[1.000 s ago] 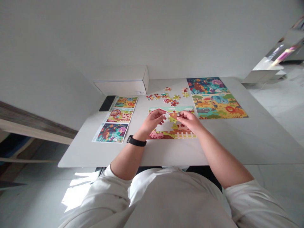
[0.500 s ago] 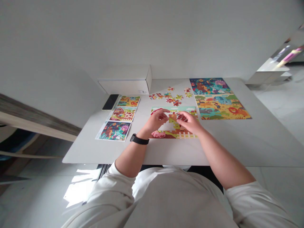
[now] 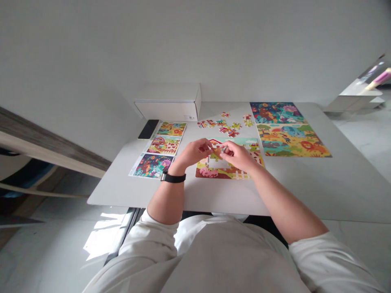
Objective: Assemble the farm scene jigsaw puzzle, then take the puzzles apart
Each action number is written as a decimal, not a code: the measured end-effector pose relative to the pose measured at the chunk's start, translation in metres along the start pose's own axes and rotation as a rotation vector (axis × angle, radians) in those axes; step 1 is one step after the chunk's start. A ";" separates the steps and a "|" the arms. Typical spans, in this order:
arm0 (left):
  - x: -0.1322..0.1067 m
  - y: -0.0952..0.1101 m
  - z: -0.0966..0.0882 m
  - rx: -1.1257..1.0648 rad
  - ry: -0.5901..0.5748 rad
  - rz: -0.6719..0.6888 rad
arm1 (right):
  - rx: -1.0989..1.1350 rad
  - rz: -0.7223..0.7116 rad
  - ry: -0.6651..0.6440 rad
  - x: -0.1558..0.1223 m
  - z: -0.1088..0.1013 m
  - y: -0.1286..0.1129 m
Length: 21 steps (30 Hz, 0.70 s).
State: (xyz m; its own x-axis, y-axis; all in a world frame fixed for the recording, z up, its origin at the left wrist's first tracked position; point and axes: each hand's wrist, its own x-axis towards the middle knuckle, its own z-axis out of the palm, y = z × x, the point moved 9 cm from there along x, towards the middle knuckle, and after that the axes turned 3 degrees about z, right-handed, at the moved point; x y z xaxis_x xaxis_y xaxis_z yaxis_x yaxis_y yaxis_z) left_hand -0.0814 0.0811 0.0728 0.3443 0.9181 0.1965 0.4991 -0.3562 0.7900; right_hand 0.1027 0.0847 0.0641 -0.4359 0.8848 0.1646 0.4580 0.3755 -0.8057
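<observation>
My left hand [image 3: 195, 152] and my right hand [image 3: 237, 157] meet over a partly assembled farm jigsaw puzzle [image 3: 210, 171]. Fingers of both hands pinch a small orange jigsaw piece [image 3: 217, 152] between them. The puzzle's middle shows a white gap, and my hands hide part of its top. Several loose jigsaw pieces [image 3: 221, 126] lie scattered beyond it. A black band [image 3: 173, 178] circles my left wrist.
Two finished animal puzzles [image 3: 288, 130] lie to the right on the white table [image 3: 214, 195]. Several picture cards [image 3: 164, 145] lie in a column on the left, beside a black phone [image 3: 148, 129]. A white box [image 3: 168, 108] stands against the wall.
My hands have drawn closer together around the orange piece. The whole table has shifted right in the view, so the camera has turned slightly.
</observation>
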 end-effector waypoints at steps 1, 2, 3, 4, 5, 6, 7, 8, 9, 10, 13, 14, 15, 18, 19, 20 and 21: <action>0.000 -0.001 0.002 0.039 -0.039 -0.001 | -0.010 0.010 0.002 0.000 0.004 0.003; -0.001 -0.002 0.004 0.076 -0.076 0.004 | -0.024 0.019 0.007 0.000 0.008 0.006; -0.001 -0.003 0.007 0.110 -0.106 0.012 | -0.038 0.027 0.012 -0.001 0.012 0.009; -0.002 -0.004 0.009 0.141 -0.125 0.021 | -0.053 0.033 0.016 -0.002 0.015 0.011; -0.002 -0.005 0.011 0.171 -0.137 0.026 | -0.069 0.040 0.014 -0.003 0.018 0.013; -0.002 -0.006 0.013 0.198 -0.145 0.024 | -0.088 0.047 0.011 -0.004 0.021 0.014; -0.002 -0.008 0.015 0.221 -0.153 0.018 | -0.110 0.054 0.007 -0.005 0.023 0.015; -0.003 -0.010 0.016 0.244 -0.162 0.010 | -0.133 0.061 0.001 -0.006 0.025 0.016; -0.003 -0.012 0.017 0.266 -0.170 0.002 | -0.154 0.066 -0.005 -0.007 0.027 0.016; -0.003 -0.013 0.018 0.285 -0.180 -0.003 | -0.173 0.068 -0.011 -0.007 0.029 0.016; -0.005 -0.014 0.018 0.336 -0.213 -0.010 | -0.196 0.050 -0.021 -0.009 0.033 0.015; -0.005 -0.014 0.018 0.355 -0.223 -0.014 | -0.198 0.040 -0.021 -0.009 0.034 0.015; -0.005 -0.015 0.019 0.371 -0.234 -0.019 | -0.202 0.032 -0.023 -0.009 0.035 0.014; -0.007 -0.016 0.020 0.397 -0.250 -0.022 | -0.228 0.015 -0.030 -0.010 0.038 0.014; -0.007 -0.016 0.020 0.395 -0.251 -0.019 | -0.238 0.012 -0.031 -0.010 0.039 0.014; -0.007 -0.017 0.020 0.392 -0.251 -0.016 | -0.249 0.011 -0.030 -0.010 0.040 0.014; -0.007 -0.018 0.020 0.393 -0.251 -0.015 | -0.260 0.011 -0.029 -0.010 0.040 0.014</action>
State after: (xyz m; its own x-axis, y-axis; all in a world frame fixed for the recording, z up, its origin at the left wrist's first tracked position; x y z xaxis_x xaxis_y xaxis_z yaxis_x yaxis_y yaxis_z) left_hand -0.0764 0.0774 0.0457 0.4925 0.8703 0.0023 0.7521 -0.4270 0.5020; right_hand 0.0822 0.0703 0.0288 -0.4499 0.8825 0.1374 0.6449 0.4274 -0.6336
